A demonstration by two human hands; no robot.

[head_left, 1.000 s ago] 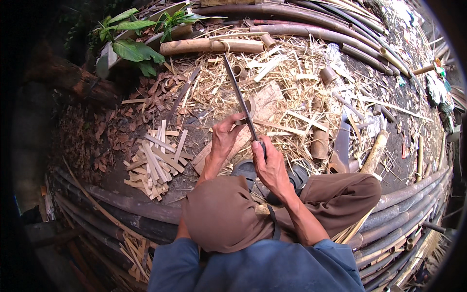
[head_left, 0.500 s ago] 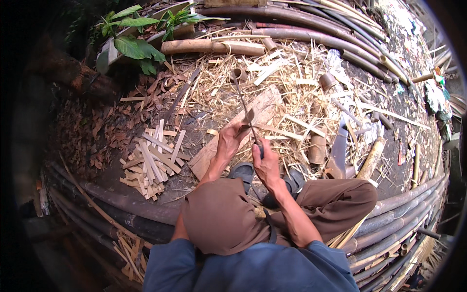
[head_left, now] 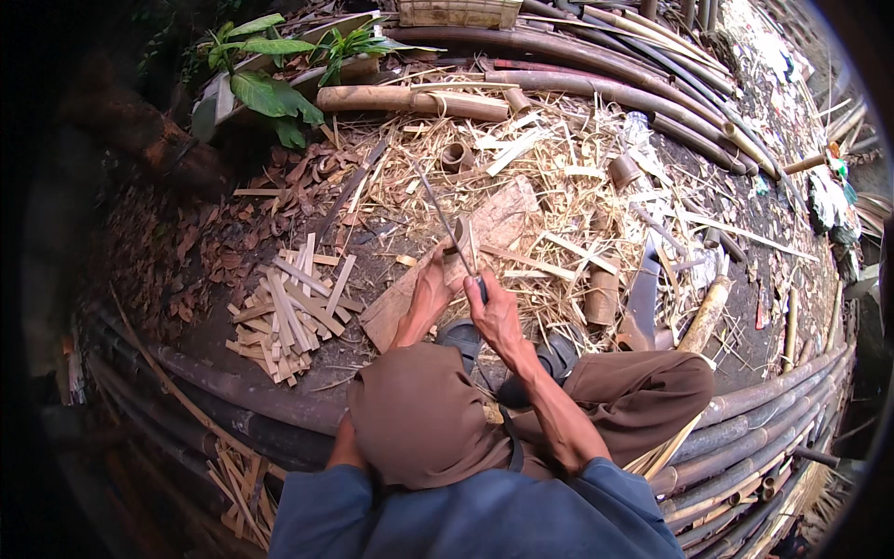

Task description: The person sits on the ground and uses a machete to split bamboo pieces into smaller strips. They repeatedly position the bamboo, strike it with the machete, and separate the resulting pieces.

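Blue short-sleeved shirt [head_left: 475, 524], brown trousers [head_left: 414, 419], grey sandals [head_left: 460, 335]

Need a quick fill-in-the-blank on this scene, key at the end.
1. The right hand grips the knife by its ____.
2. The bamboo piece is held by the ____.
3. The pile of strips lies left of the wooden board; the saw lies to its ____.

Missing words: handle; left hand; right.

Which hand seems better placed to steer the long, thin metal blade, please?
Probably the right hand: it grips the blade by its dark handle, while the left hand holds the brown, curved bamboo piece.
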